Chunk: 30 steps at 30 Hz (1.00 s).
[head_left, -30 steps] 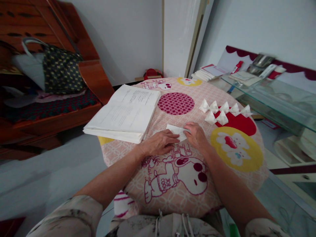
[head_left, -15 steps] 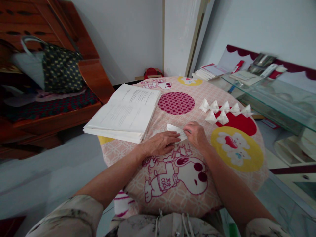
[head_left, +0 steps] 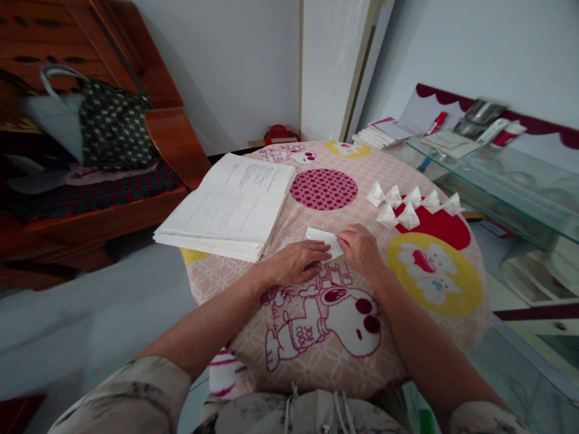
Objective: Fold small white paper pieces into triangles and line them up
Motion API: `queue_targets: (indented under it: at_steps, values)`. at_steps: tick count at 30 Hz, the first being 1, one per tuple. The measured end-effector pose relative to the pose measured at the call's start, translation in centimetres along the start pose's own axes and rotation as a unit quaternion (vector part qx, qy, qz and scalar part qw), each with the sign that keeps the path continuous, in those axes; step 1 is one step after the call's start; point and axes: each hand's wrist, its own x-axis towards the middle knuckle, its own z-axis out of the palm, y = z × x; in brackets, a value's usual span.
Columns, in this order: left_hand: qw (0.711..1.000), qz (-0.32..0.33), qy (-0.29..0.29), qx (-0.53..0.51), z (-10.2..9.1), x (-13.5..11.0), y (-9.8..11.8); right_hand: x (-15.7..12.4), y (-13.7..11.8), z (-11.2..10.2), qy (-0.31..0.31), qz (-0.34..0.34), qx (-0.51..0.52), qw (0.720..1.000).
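A small piece of white paper is lying on the cloth-covered tabletop, between the two hands and directly under their fingertips. The left hand is resting palm-down at the paper's near left side, its fingers reaching over the sheet; its thumb is hiding, so whether it is gripping or only pressing cannot be told. The right hand is pinching the paper's right end between thumb and bent fingers. The paper's far left corner is showing beyond the left fingers, and any marks on it are too faint to read. Just below the hands, a printed dog in dark red glasses is wearing a shirt reading "JOE COOL". To the left, an open stack of pages is displaying printed lines too small to make out. To the right, seven folded paper pyramids are standing near one another. Farther right, a red tube is lying by the glass shelf, its lettering illegible.
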Motion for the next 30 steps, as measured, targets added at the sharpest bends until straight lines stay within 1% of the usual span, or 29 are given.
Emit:
queue_targets:
  at_steps: [7,18,24,27,30]
  values:
    - [1.000,0.003,0.015,-0.015,0.08,-0.02,0.02,-0.04,0.00,0.21,0.001,0.020,-0.002,1.000]
    - [1.000,-0.001,0.009,-0.002,0.30,-0.11,-0.14,0.09,0.22,0.42,-0.006,0.038,0.023,0.999]
    - [1.000,-0.004,0.003,-0.012,0.19,-0.09,-0.12,0.22,0.31,0.39,-0.020,0.057,0.035,0.998]
    - [1.000,-0.003,0.000,-0.011,0.16,-0.06,-0.09,0.18,0.30,0.42,-0.017,0.069,0.029,0.997]
    - [1.000,-0.004,0.002,-0.013,0.15,-0.06,-0.07,0.08,0.24,0.49,-0.015,0.066,0.011,0.998]
